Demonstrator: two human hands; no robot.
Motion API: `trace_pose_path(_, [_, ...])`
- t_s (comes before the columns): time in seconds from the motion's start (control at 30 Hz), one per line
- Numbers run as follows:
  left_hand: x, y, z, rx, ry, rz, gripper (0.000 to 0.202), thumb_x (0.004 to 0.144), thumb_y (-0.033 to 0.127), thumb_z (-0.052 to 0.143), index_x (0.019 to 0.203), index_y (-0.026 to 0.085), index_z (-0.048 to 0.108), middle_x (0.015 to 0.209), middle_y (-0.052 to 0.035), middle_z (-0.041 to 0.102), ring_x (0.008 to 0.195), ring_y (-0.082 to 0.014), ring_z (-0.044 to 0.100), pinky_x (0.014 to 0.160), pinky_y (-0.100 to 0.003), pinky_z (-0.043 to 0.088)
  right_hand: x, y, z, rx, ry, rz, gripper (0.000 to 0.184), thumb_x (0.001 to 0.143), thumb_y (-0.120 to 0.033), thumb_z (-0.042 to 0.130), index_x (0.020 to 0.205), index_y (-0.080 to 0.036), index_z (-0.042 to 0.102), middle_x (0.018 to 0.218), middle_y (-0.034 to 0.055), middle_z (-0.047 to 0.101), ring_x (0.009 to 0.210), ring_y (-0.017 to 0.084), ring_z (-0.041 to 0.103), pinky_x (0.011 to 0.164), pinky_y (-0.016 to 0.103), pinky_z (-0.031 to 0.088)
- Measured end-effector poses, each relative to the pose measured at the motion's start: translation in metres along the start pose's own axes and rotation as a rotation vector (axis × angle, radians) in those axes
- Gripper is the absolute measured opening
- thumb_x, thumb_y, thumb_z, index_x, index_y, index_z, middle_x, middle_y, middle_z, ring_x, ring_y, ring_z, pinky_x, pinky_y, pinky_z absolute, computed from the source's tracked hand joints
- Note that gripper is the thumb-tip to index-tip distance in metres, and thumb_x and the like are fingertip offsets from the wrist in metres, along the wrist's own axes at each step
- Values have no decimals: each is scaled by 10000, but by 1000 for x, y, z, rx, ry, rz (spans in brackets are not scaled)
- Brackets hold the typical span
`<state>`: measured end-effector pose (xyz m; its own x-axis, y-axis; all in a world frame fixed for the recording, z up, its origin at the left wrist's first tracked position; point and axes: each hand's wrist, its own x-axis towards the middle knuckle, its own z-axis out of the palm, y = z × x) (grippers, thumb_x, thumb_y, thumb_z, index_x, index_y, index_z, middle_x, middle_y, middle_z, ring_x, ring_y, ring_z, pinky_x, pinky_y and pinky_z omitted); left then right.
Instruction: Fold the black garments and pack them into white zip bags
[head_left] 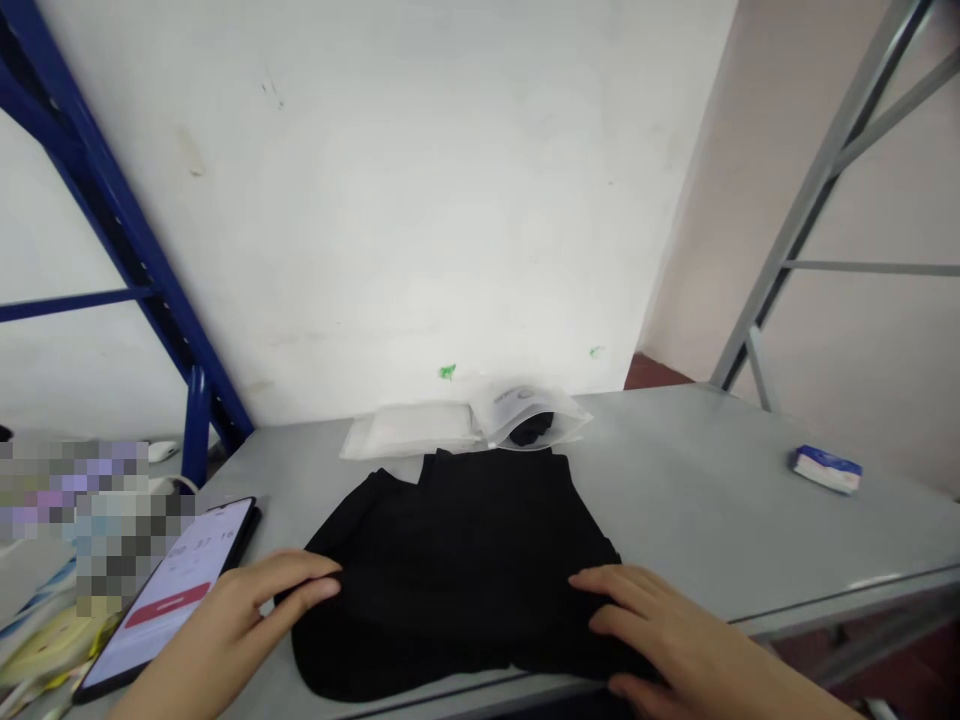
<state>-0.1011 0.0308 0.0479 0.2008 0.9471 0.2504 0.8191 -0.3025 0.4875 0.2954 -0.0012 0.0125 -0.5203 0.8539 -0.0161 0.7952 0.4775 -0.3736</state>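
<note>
A black folded garment [450,570] lies flat on the grey table [697,490], close to its front edge. My left hand [255,625] is at the garment's left side, fingertips on the cloth. My right hand [645,625] rests flat on its right side, and neither hand appears to grip it. Beyond the garment's far edge lie a flat white packet [412,430] and a clear plastic bag [529,415] with something black inside. The garment's far edge touches or overlaps the packet's lower edge.
A smartphone [172,600] with a lit screen lies at the table's left edge, beside blurred clutter [75,520]. A small blue-and-white box [825,470] sits at the right. Blue shelving [142,290] and a grey metal frame [817,190] flank the white wall.
</note>
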Motion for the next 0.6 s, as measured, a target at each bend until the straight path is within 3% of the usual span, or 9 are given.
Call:
trace_pose_path(0.1, [3, -9, 3, -7, 46, -76, 377, 735, 596, 567, 850, 287, 752, 882, -9, 751, 873, -226, 696, 797, -246, 540, 0, 4, 0, 125, 61, -8, 173, 899, -270, 474, 958, -273, 636, 1334, 3, 532, 1223, 205, 483, 1046, 351, 394])
trace_pose_path(0.2, [3, -15, 5, -38, 15, -107, 380, 763, 572, 547, 919, 284, 739, 913, 0, 745, 909, -221, 683, 812, -241, 531, 2, 13, -2, 341, 174, 19, 158, 907, -339, 477, 909, -252, 610, 1292, 38, 566, 1222, 215, 487, 1046, 358, 386])
trace_pose_path(0.3, [-1, -17, 4, -73, -41, -107, 356, 780, 553, 530, 879, 282, 738, 894, 10, 743, 906, -219, 679, 800, -222, 527, 4, 19, -6, 554, 224, 51, 149, 893, -365, 508, 886, -251, 604, 1210, 47, 623, 1207, 228, 502, 1047, 377, 373])
trace_pose_path(0.4, [-5, -17, 3, -82, -65, -126, 346, 776, 552, 527, 806, 275, 732, 863, 13, 740, 893, -220, 675, 783, -211, 522, 6, 22, -7, 631, 220, 93, 190, 897, -394, 489, 924, -257, 617, 1159, 42, 640, 1155, 228, 532, 1013, 365, 392])
trace_pose_path(0.5, [-3, -17, 5, -97, -86, -141, 354, 775, 550, 519, 821, 264, 723, 878, 11, 736, 910, -220, 666, 791, -212, 510, 12, 25, -3, 584, 270, 178, 252, 907, -437, 439, 926, -247, 603, 934, 29, 658, 921, 205, 597, 820, 312, 472])
trace_pose_path(0.6, [11, -17, 12, -40, -61, -161, 385, 799, 554, 467, 845, 249, 698, 869, 8, 725, 877, -212, 661, 792, -238, 499, 29, 32, 3, 534, 339, 238, 264, 901, -454, 425, 886, -241, 580, 735, -8, 598, 709, 175, 566, 648, 280, 455])
